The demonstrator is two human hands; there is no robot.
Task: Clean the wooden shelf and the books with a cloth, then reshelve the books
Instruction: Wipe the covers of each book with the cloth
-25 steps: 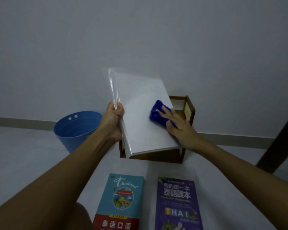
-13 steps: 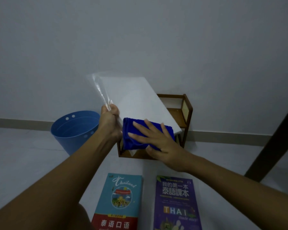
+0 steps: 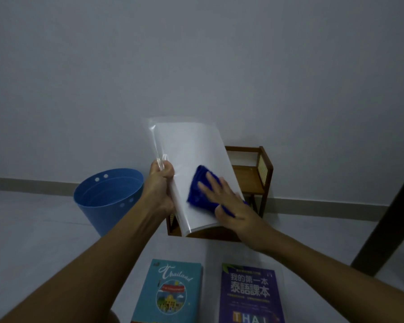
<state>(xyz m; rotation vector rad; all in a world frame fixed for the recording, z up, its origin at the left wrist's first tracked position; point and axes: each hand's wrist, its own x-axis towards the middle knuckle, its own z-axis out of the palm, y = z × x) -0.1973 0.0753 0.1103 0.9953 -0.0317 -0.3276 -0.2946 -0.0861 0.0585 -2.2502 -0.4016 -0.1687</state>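
My left hand [image 3: 160, 187] grips the left edge of a white book [image 3: 191, 164] in a clear plastic wrap and holds it tilted in the air. My right hand [image 3: 229, 206] presses a blue cloth [image 3: 200, 194] flat against the book's lower cover with straight fingers. Behind the book, a small wooden shelf [image 3: 264, 180] stands on the floor against the wall, partly hidden. Two more books lie flat on the floor near me: a teal Thailand book [image 3: 170, 294] and a purple Thai textbook [image 3: 250, 297].
A blue plastic bucket [image 3: 103, 199] stands on the floor left of the shelf. A dark table leg [image 3: 387, 227] slants down at the right. A pale wall with a skirting board [image 3: 28, 185] runs behind everything.
My right hand has slid the blue cloth from the book's near edge back up onto the cover. The book has tilted more upright in my left hand.
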